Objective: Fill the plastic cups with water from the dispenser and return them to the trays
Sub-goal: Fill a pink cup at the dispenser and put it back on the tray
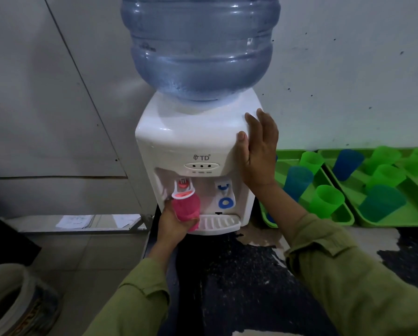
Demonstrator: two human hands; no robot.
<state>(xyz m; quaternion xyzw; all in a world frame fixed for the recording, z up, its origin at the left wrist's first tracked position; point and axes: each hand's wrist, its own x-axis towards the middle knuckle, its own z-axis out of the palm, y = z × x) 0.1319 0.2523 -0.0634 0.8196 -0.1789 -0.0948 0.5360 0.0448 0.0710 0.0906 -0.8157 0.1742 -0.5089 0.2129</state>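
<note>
1. Pink plastic cup (pixel 187 209) sits tilted under the red tap (pixel 182 183) on the left of the dispenser (pixel 191 141). The left hand (pixel 175 226) is curled round its lower half, and the cup's rim is against the white lever (pixel 178 194).
2. Red likely means hot. A thin cup could soften, and an overfill would run over the gripping fingers.
3. Pushing hard could shove the dispenser back. The right hand (pixel 258 151), fingers straight and flat on its right side, seems to brace it.
4. Carrying a full cup right to the green trays (pixel 343 220) risks spilling on the dark worktop (pixel 239 275).
5. Hidden behind the lever are the cup's water level and whether water runs. The far-right tray (pixel 396 224) is cut off, and I cannot tell whether the green and blue cups (pixel 326 202) hold water.
</note>
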